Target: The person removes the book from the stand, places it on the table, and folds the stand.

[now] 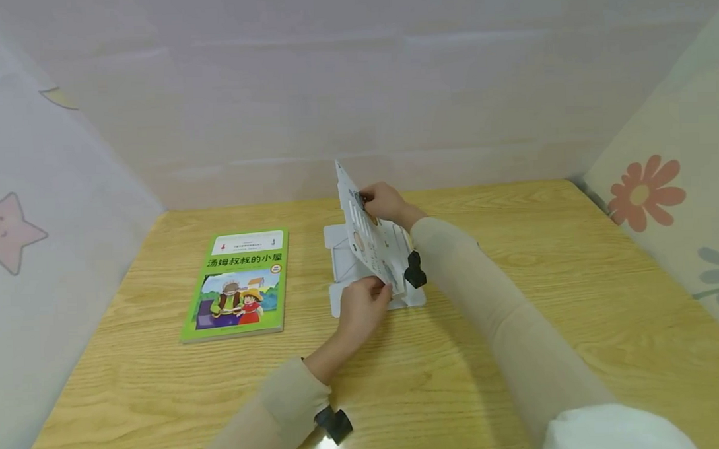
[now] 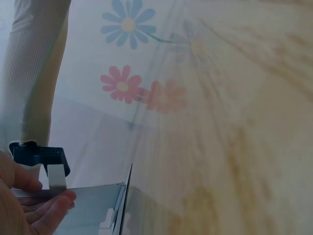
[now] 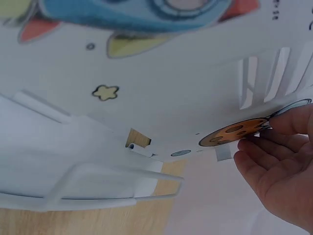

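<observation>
A white metal book stand with printed cartoon pictures stands on the table, its panel (image 1: 367,243) tilted up over a flat base (image 1: 339,237). My left hand (image 1: 362,309) pinches the panel's lower front edge; in the left wrist view its thumb and fingers are around a small pale tab (image 2: 56,177). High on the panel's right side, my right hand (image 1: 387,202) grips it between thumb and fingers. The right wrist view shows that hand (image 3: 281,161) beside an orange spotted print (image 3: 230,133), with a bent white wire support (image 3: 112,170) behind the panel.
To the left of the stand lies a green picture book (image 1: 238,285), cover up. Pale cloth walls (image 1: 355,99) with flower and star prints close in the wooden table (image 1: 550,244) at the back and sides. Black straps with small blocks (image 1: 334,425) sit on both wrists.
</observation>
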The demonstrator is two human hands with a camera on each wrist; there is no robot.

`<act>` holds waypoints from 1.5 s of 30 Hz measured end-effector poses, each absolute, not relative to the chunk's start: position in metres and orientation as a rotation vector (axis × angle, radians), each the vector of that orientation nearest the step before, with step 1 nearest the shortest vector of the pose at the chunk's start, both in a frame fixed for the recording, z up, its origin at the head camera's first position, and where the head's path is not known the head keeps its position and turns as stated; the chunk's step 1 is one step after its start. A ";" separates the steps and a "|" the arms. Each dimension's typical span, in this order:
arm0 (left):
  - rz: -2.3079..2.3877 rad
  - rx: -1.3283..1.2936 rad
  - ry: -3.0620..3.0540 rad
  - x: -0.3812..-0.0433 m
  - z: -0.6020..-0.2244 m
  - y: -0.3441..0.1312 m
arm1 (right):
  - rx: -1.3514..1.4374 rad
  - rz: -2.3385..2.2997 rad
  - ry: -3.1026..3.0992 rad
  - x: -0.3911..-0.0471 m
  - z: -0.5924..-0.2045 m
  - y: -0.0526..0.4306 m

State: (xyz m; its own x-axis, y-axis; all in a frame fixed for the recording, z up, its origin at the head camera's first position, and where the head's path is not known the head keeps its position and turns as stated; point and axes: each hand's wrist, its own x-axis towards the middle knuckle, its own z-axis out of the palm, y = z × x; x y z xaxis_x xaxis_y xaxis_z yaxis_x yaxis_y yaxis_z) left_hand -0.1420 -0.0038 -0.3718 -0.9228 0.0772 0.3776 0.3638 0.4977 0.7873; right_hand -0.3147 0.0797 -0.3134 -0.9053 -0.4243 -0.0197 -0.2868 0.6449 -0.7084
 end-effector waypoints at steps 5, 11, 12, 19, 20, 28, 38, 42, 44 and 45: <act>-1.388 -0.378 -2.448 -0.145 -0.373 0.000 | -0.620 -1.074 2.646 -0.315 -0.309 0.079; -1.418 -0.389 -2.441 -0.146 -0.373 0.005 | -0.688 -1.062 2.578 -0.316 -0.306 0.080; -1.420 -0.392 -2.440 -0.146 -0.373 0.005 | -0.708 -1.061 2.571 -0.317 -0.306 0.081; -1.452 -0.399 -2.461 -0.146 -0.372 0.008 | -0.787 -1.025 2.552 -0.317 -0.303 0.086; -1.457 -0.397 -2.474 -0.146 -0.371 0.006 | -0.792 -1.025 2.556 -0.317 -0.301 0.086; -1.503 -0.349 -2.627 -0.153 -0.363 -0.024 | -0.848 -1.143 2.512 -0.298 -0.288 0.094; -1.560 -0.172 -2.556 -0.189 -0.367 -0.059 | -1.060 -1.358 2.492 -0.245 -0.283 0.110; -1.551 -0.162 -2.632 -0.202 -0.372 -0.064 | -1.051 -1.378 2.575 -0.223 -0.290 0.112; -1.506 -0.159 -2.717 -0.207 -0.374 -0.064 | -1.050 -1.405 2.578 -0.213 -0.293 0.114; -1.491 -0.171 -2.753 -0.209 -0.375 -0.064 | -1.052 -1.428 2.569 -0.208 -0.295 0.114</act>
